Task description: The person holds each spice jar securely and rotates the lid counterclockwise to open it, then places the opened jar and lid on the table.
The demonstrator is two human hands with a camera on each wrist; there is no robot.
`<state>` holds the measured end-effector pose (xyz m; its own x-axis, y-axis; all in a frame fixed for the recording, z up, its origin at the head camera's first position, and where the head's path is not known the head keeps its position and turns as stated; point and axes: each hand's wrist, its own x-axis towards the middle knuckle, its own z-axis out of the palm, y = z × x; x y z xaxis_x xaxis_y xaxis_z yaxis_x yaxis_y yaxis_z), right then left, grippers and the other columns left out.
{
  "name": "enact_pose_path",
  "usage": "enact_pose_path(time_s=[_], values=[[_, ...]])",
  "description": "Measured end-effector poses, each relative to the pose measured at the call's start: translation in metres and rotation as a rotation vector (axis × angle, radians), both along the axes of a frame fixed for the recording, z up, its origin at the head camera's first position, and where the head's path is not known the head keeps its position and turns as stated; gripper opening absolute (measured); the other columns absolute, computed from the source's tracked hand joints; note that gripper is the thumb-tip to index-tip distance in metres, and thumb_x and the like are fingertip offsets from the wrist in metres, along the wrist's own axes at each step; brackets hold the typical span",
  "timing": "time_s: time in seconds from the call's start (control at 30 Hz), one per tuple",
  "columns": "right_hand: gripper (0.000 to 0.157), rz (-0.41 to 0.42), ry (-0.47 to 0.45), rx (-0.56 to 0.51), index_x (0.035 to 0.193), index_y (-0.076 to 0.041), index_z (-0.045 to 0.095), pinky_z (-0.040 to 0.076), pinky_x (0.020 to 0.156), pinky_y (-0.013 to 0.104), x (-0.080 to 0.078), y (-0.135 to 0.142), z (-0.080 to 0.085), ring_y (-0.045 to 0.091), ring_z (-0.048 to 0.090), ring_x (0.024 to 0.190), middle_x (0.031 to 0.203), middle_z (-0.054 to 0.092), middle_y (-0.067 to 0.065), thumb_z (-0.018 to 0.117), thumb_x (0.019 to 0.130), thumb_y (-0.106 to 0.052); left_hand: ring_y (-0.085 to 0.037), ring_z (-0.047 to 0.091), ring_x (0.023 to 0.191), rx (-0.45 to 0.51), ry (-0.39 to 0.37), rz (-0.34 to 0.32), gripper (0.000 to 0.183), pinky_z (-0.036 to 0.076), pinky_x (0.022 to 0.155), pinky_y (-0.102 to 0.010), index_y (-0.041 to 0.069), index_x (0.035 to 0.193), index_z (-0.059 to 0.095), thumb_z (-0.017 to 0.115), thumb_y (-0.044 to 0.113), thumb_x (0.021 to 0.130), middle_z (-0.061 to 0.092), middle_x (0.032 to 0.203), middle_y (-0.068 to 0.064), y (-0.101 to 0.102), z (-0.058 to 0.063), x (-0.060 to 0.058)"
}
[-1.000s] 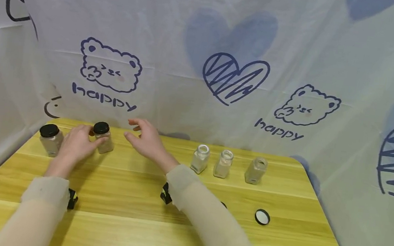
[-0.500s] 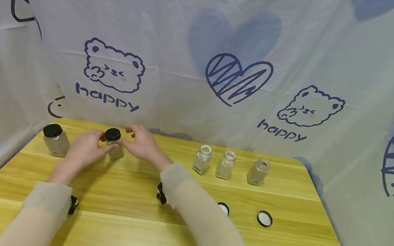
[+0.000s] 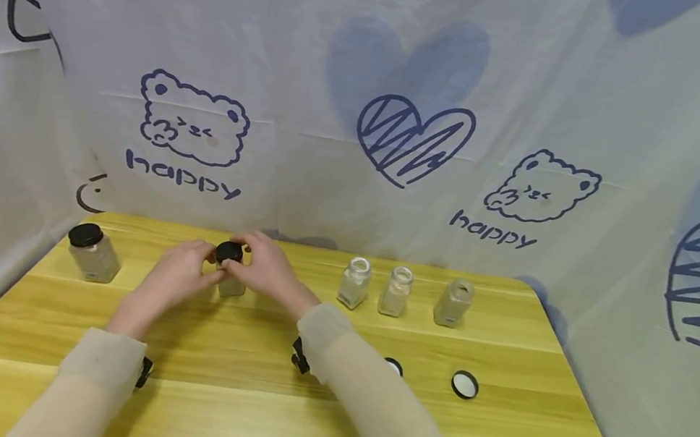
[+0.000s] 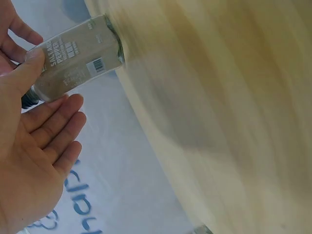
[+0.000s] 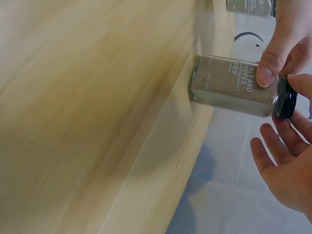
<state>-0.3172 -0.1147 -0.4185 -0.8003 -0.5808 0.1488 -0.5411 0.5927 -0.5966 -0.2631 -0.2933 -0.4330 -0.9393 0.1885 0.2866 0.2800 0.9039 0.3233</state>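
A clear square jar point(image 3: 232, 289) of greyish-brown powder, labelled "SALT AND PEPPER" in the left wrist view, stands near the table's back edge. My left hand point(image 3: 175, 277) grips its body, thumb pressed on the printed side and fingers behind. On top is a black lid point(image 5: 288, 100), which my right hand point(image 3: 268, 267) pinches between thumb and fingertips; the remaining fingers of that hand stay loosely extended. Both hands meet around the jar's neck.
Another black-capped jar point(image 3: 94, 260) stands at the far left. Three lidless jars, one pale point(image 3: 355, 286), one beside it point(image 3: 396, 295) and one darker point(image 3: 453, 306), line the back right. Two lids point(image 3: 465, 385) lie before them on the wooden table point(image 3: 221, 414). A printed curtain point(image 3: 291, 167) hangs behind.
My left hand has brought the capped jar rightward, away from the other capped one. My right hand has closed in from beside it and now pinches the lid.
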Motion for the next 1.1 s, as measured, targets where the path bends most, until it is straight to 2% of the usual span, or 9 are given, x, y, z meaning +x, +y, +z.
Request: enact_pose_path(time_s=[0.17,0.5,0.7,0.87,0.97,1.1], values=[[0.050,-0.029,0.014,-0.001,0.138,-0.009,0.063,0.054,0.092,0.026,0.004,0.026,-0.001,0.022,0.063,0.118,0.128,0.064,0.004,0.076,0.097,-0.035,-0.040,0.066,0.092,-0.033,0.021,-0.055,0.034,0.054,0.085,-0.057,-0.007,0.103,0.069,0.079,0.023,0.092,0.070,0.099,-0.019,0.026,0.003,0.001],[0.048,-0.163,-0.031,-0.042,0.135,-0.010,0.065,0.056,0.090,0.036,0.026,0.089,-0.004,0.027,0.064,0.118,0.128,0.065,0.006,0.077,0.096,-0.035,-0.033,0.066,0.087,-0.029,0.098,-0.192,0.029,0.056,0.080,-0.051,-0.001,0.099,0.069,0.085,0.021,0.087,0.069,0.093,-0.014,0.079,-0.006,-0.004],[0.047,-0.169,0.008,-0.091,0.135,-0.008,0.065,0.056,0.092,0.039,0.038,0.118,-0.005,0.029,0.064,0.115,0.130,0.065,0.008,0.076,0.097,-0.032,-0.029,0.066,0.085,-0.045,0.131,-0.265,0.032,0.056,0.079,-0.048,0.001,0.099,0.070,0.087,0.024,0.086,0.069,0.092,-0.011,0.102,-0.006,-0.004],[0.046,-0.146,0.049,-0.091,0.136,-0.007,0.065,0.056,0.095,0.040,0.042,0.134,-0.006,0.026,0.064,0.115,0.133,0.066,0.009,0.076,0.097,-0.029,-0.026,0.066,0.085,-0.054,0.102,-0.281,0.031,0.057,0.078,-0.045,0.002,0.099,0.071,0.087,0.025,0.086,0.069,0.092,-0.009,0.115,-0.003,-0.002],[0.046,-0.125,0.056,-0.085,0.138,-0.005,0.064,0.055,0.096,0.041,0.044,0.141,-0.006,0.026,0.064,0.117,0.135,0.065,0.011,0.074,0.098,-0.025,-0.026,0.066,0.086,-0.039,0.056,-0.275,0.031,0.057,0.080,-0.044,0.002,0.100,0.072,0.087,0.026,0.087,0.069,0.093,-0.008,0.121,-0.002,-0.001],[0.046,-0.078,0.028,-0.106,0.142,-0.004,0.061,0.055,0.097,0.045,0.047,0.150,-0.006,0.027,0.062,0.122,0.137,0.064,0.012,0.072,0.100,-0.020,-0.027,0.067,0.089,-0.038,0.010,-0.258,0.034,0.057,0.084,-0.044,0.002,0.104,0.072,0.086,0.029,0.087,0.070,0.095,-0.008,0.128,-0.002,0.001]])
